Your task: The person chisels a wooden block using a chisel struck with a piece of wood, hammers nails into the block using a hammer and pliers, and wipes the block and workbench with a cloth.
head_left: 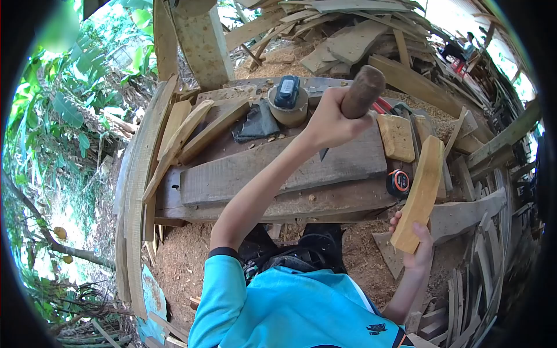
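Note:
My left hand (339, 124) is raised over the bench, its fingers wrapped round a tool with a thick brown wooden handle (364, 90). A dark pointed tip (324, 153) shows below that hand; the rest of the tool is hidden. Lower at the right, my right hand (419, 240) grips the bottom end of a long, slightly curved yellowish wood piece (420, 194), which stands tilted upward. Between the hands on the bench lie a round black and orange tape measure (398, 183) and a light wood block (396, 138).
A thick plank (278, 168) lies along the bench (342, 204). Behind it are a round container (290, 116) with a dark blue device (287, 91) on top, and a dark cloth (256, 123). Wood strips lean at left; scrap wood is piled behind and right. A person (469, 47) is far back.

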Motion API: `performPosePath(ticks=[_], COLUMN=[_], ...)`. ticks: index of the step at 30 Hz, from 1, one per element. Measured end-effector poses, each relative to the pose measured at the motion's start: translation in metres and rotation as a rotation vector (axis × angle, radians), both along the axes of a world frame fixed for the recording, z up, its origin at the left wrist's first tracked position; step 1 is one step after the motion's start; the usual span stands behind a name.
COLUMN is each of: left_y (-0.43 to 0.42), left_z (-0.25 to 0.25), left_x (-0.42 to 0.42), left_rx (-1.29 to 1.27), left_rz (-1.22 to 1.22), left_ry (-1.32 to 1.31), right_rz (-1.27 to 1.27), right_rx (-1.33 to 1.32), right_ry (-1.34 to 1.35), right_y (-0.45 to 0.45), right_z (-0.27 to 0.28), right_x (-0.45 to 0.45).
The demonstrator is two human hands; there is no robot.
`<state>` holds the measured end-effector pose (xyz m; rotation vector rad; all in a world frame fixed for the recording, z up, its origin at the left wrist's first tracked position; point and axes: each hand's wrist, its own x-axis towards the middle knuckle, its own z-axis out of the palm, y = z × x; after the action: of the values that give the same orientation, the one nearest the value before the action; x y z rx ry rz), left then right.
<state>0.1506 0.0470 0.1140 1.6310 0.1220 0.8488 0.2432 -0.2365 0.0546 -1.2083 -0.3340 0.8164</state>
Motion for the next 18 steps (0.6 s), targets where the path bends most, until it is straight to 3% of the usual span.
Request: performPosePath(ticks=[11,18], left_y=[0.006,0.013], left_z=[-0.021,-0.020], left_x=[0.011,0.009], left_rx=[0.130,0.003], left_rz=[-0.038,-0.025], left_ry=[0.037,0.077], right_rz=[-0.038,-0.020], right_rx=[-0.028,-0.063], right_ry=[-0.033,-0.093], right_y=[-0.007,-0.004], right_z=[-0.005,-0.007], right_x=[-0.003,-0.008])
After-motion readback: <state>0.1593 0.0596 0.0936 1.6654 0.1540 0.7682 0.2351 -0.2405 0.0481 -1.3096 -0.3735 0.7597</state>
